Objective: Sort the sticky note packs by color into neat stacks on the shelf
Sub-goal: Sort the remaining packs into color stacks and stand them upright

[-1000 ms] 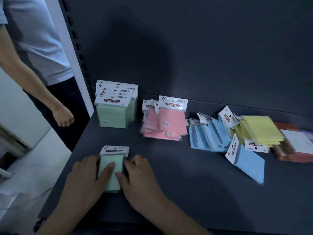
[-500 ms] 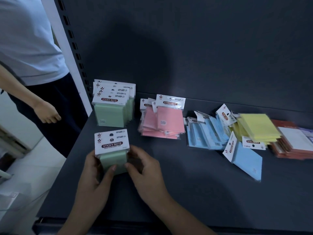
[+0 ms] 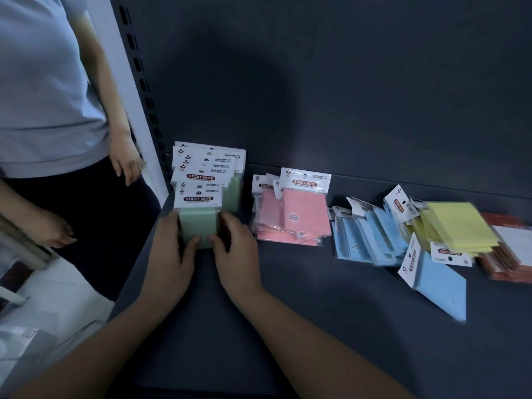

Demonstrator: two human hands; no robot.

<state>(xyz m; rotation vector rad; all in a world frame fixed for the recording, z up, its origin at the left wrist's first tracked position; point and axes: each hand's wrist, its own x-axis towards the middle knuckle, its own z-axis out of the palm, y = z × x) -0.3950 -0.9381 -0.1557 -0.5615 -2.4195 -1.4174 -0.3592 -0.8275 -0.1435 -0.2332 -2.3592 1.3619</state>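
At the far left of the shelf (image 3: 316, 326), the green pack (image 3: 198, 228) stands upright, just in front of the green stack (image 3: 207, 168) and apparently touching it. The left hand (image 3: 169, 254) grips its left edge and the right hand (image 3: 236, 254) its right edge. On each hand the fingers curl round the side of the pack and the thumb lies across its lower front face.

Step in hand: placing the green pack against its colour group. The pack appears to be at or close to its final position.

Next move, as judged: press the pack flush with the stack, align the header cards, then let go with both hands without tipping the upright row.

Remaining work, as judged:
- The pink stack (image 3: 290, 217), to the right, is grouped but fanned.
- The blue packs (image 3: 365, 234) lean in a loose row; one loose blue pack (image 3: 434, 280) lies nearer, apart from them.
- The yellow packs (image 3: 457, 226) rest partly over the blue row and on the red packs (image 3: 506, 254) at the far right.

A bystander (image 3: 43, 82) stands left of the shelf, clear of the work.
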